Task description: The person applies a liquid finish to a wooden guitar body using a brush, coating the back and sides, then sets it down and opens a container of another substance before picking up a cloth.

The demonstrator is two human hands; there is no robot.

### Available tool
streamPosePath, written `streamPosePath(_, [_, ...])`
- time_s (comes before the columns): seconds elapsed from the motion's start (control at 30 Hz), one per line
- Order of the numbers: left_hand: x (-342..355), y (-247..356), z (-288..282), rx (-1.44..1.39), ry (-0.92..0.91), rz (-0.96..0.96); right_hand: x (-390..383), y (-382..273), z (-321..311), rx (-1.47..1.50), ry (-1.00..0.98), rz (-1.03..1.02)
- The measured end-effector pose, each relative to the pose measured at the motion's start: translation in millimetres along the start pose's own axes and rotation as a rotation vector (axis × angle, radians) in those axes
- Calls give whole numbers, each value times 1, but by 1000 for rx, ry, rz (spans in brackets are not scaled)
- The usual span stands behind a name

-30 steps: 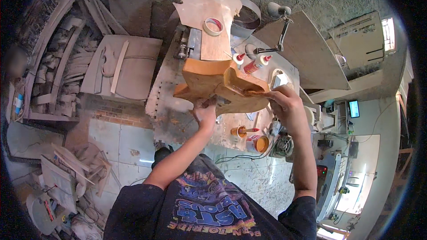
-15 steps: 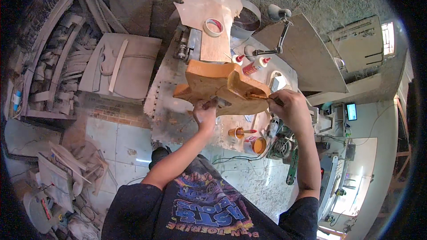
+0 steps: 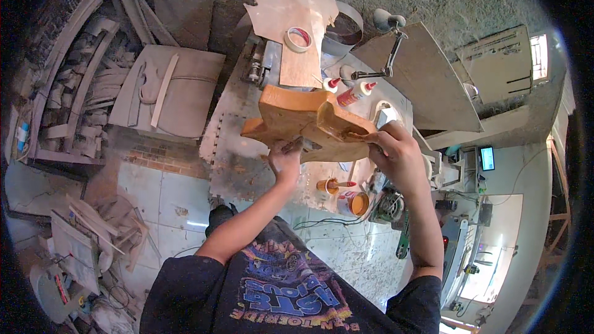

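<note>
An orange-brown wooden electric guitar body (image 3: 288, 102) is tilted above the worktable, its curved edges and cut-out hollows showing. My left hand (image 3: 286, 162) grips it from the near side, fingers closed at a hollow on its underside. At the right end of the body, my right hand (image 3: 396, 153) pinches a thin, orange-stained tool (image 3: 357, 137), its tip against the wood; whether it is a brush or a stick I cannot tell. Below the body stand a small cup (image 3: 328, 185) with a red-tipped brush (image 3: 344, 184) in it and an open can (image 3: 354, 203) of orange-brown liquid.
Behind the guitar body lie two red-capped glue bottles (image 3: 356, 93), a roll of tape (image 3: 297, 39) and a thin wood sheet (image 3: 300, 68) on the worktable (image 3: 232, 142). A jointed lamp (image 3: 393, 52) leans over the far side. Power tools (image 3: 391, 204) and cables crowd the right edge.
My right hand has shifted slightly left and its fingers now reach closer to the guitar body's edge. The left hand and the body have barely moved.
</note>
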State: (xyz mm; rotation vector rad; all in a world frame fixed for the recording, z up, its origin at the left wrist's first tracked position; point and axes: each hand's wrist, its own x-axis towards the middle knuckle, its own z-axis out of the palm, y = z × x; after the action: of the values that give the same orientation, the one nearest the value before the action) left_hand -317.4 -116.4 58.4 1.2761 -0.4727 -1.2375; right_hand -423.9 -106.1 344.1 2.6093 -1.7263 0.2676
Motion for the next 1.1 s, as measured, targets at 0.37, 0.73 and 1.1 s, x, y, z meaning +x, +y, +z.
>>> streamPosePath(0.37, [1, -2, -2, -5, -21, 12, -3, 1, 5, 2, 5, -39])
streamPosePath(0.73, [-1, -1, 1, -44, -4, -26, -11, 4, 6, -7, -12, -29])
streamPosePath(1.1, [-3, 7, 3, -113, -24, 18, -13, 12, -5, -122, -65, 35])
